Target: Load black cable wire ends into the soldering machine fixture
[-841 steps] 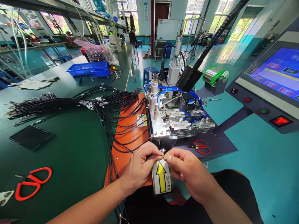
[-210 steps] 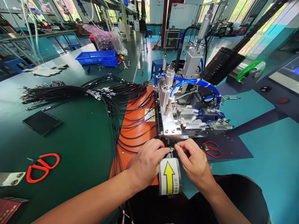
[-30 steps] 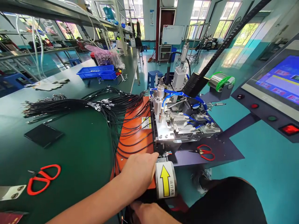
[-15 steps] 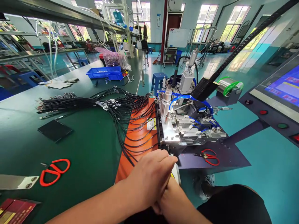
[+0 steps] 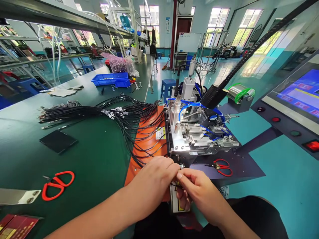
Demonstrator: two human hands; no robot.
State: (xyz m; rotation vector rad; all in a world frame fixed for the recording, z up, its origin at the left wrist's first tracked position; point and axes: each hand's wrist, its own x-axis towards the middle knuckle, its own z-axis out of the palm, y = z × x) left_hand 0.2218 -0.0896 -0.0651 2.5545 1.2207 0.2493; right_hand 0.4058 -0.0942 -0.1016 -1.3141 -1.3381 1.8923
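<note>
Factory bench (image 5: 82,159), green mat, frame left and centre. Both hands low centre, fingertips meeting just under machine (image 5: 194,132) front edge. Left hand (image 5: 157,181) closed, pinching thin wire end (image 5: 177,183); right hand (image 5: 196,189) pinching same end, thumb and forefinger. Wire end tiny, partly hidden by fingers. Probably light, limp, bare tip fragile; best held on jacket just behind tip. Black cables (image 5: 119,114) fanned across orange mat (image 5: 147,142), centre. Blue tray (image 5: 111,79) upper left, small parts inside, too small to tell. Clear bags (image 5: 122,64) behind it, dark purplish contents. Red scissors (image 5: 57,184) lower left; second scissors (image 5: 221,166) right of hands. Solder spool (image 5: 240,93) upper right.
</note>
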